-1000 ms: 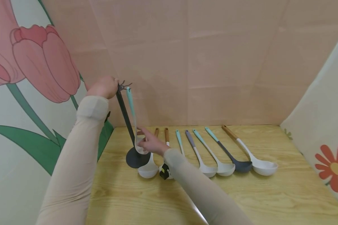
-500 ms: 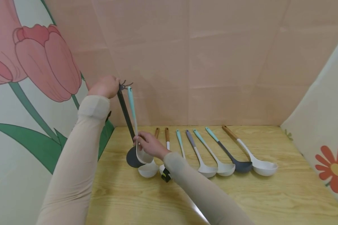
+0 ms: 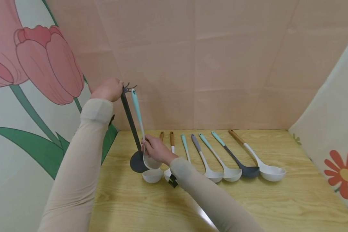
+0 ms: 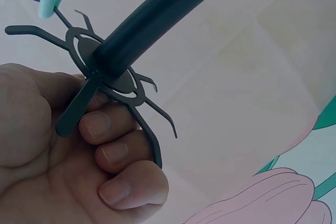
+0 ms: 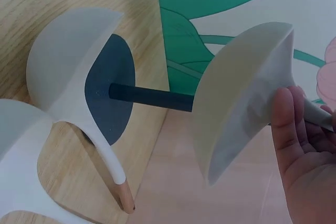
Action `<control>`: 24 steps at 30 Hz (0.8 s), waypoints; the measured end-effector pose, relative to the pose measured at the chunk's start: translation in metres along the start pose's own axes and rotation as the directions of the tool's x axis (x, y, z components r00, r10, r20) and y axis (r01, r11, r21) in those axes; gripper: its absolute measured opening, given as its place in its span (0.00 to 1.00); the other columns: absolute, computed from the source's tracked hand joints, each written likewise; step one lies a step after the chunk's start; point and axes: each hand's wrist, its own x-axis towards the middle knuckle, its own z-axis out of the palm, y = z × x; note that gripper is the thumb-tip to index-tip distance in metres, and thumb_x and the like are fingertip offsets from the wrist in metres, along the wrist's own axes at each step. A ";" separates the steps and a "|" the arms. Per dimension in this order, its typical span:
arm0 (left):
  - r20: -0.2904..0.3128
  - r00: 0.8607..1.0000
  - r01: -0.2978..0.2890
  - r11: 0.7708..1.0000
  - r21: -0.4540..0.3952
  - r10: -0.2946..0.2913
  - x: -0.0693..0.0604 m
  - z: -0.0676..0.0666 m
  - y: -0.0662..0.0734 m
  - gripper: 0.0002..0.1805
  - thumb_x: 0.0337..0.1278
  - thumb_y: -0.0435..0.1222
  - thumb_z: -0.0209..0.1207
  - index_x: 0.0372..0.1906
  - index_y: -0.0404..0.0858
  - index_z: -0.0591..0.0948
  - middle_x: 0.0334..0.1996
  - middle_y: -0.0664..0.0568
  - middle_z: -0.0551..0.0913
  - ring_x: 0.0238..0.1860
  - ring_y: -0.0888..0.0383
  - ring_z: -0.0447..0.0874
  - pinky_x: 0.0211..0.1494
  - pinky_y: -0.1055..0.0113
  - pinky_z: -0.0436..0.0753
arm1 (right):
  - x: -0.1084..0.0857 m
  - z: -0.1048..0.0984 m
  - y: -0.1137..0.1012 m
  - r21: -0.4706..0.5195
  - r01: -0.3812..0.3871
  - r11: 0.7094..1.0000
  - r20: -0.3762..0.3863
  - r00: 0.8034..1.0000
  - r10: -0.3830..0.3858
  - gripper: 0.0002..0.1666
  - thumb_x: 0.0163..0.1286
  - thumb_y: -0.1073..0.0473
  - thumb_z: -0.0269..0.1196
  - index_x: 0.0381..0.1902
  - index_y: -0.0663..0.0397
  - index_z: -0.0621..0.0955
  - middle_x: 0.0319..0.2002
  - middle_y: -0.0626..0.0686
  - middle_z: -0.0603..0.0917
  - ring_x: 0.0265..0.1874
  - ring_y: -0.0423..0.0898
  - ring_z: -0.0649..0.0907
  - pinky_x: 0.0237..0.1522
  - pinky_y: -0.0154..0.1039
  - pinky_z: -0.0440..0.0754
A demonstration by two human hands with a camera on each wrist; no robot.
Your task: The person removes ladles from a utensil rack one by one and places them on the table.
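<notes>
At the top of a dark utensil stand (image 3: 130, 117), my left hand (image 3: 108, 90) grips the ring of hooks (image 4: 137, 99), its fingers curled beneath it. A ladle (image 3: 136, 106) with a turquoise handle and pale bowl stands almost upright beside the pole. The handle's tip (image 4: 48, 6) meets one hook; whether the hook passes through its hole, I cannot tell. Low on this ladle, just above the bowl, my right hand (image 3: 157, 149) pinches the pale shaft. In the right wrist view, the ladle bowl (image 5: 231, 93) hangs apart from the stand's round base (image 5: 123, 114).
Close to the base lies a white ladle (image 3: 152, 176) with a brown handle. Several more ladles lie in a row to the right, among them a dark one (image 3: 249, 171) and a large white one (image 3: 272, 173). A pink wall covering (image 3: 220, 80) rises behind the wooden table (image 3: 127, 206).
My right hand has gone from extended fingers at the bowl to pinching the shaft. The ladle's lower end has swung right, away from the pole. My left hand stays on the stand.
</notes>
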 end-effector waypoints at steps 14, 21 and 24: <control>0.001 1.000 -0.013 1.000 0.004 0.013 0.000 0.000 0.000 0.33 0.80 0.49 0.23 0.74 0.32 0.61 0.71 0.33 0.62 0.61 0.40 0.65 0.65 0.44 0.65 | -0.003 -0.009 0.003 -0.081 0.005 0.997 -0.034 0.999 -0.008 0.14 0.83 0.56 0.46 0.45 0.60 0.75 0.35 0.57 0.85 0.23 0.40 0.80 0.27 0.34 0.81; 0.002 1.000 -0.009 1.000 0.001 0.009 -0.001 0.000 0.001 0.33 0.80 0.49 0.22 0.72 0.32 0.62 0.70 0.34 0.63 0.60 0.41 0.65 0.64 0.44 0.65 | -0.005 -0.011 0.004 -0.098 0.001 0.995 -0.037 0.999 -0.005 0.15 0.83 0.55 0.46 0.44 0.59 0.75 0.32 0.49 0.83 0.23 0.41 0.81 0.28 0.34 0.81; 0.002 1.000 -0.010 1.000 -0.003 0.010 -0.001 0.000 0.000 0.33 0.80 0.49 0.23 0.74 0.32 0.61 0.71 0.33 0.62 0.62 0.40 0.65 0.66 0.43 0.65 | -0.007 -0.012 0.006 -0.101 -0.008 0.995 -0.040 0.999 0.004 0.13 0.83 0.55 0.46 0.44 0.57 0.75 0.32 0.49 0.83 0.23 0.41 0.81 0.28 0.35 0.81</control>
